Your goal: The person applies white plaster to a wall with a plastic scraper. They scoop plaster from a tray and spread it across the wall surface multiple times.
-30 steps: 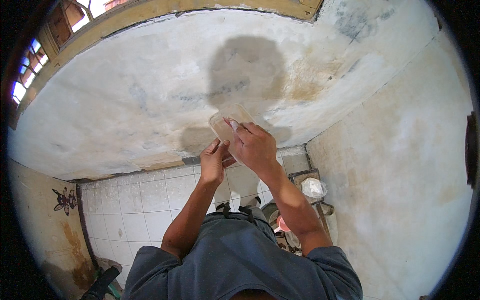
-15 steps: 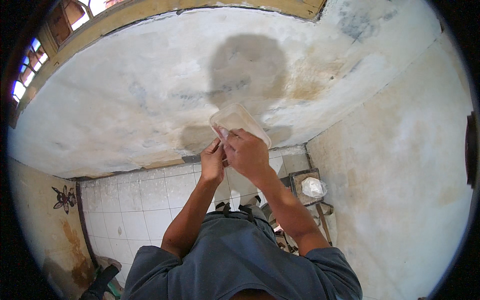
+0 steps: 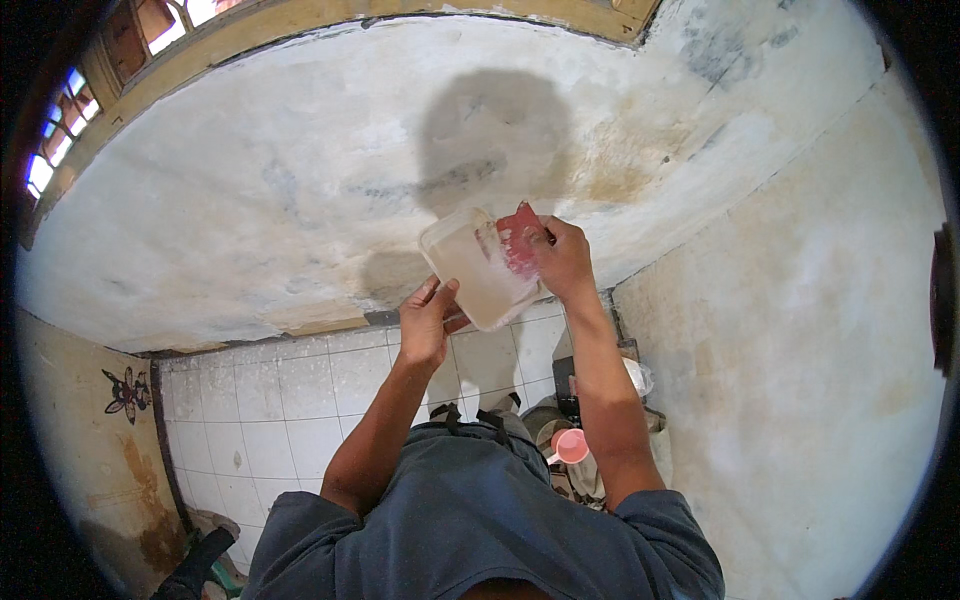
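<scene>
My left hand [image 3: 427, 325] grips the lower left edge of a shallow, translucent plastic tub [image 3: 470, 285], its thumb over the rim. The tub is tilted, with whitish smears inside. My right hand [image 3: 567, 262] pinches a flat red scraper [image 3: 518, 238] at the tub's upper right side. White paste clings to the scraper's face and lower edge. Whether the scraper touches the tub's rim, I cannot tell.
A patchy, whitish plastered wall [image 3: 330, 190] rises in front, below a yellowish window frame [image 3: 480, 12]. Another wall [image 3: 780, 330] stands at right. Near my right forearm are a pink dipper [image 3: 571, 446] and a white plastic bundle [image 3: 638, 377]. White tiles [image 3: 260, 390] cover the floor.
My right hand has moved right, from over the tub's near-left edge to its right side, uncovering the tub's inside. The red scraper now shows plainly. My left hand stays nearly in place.
</scene>
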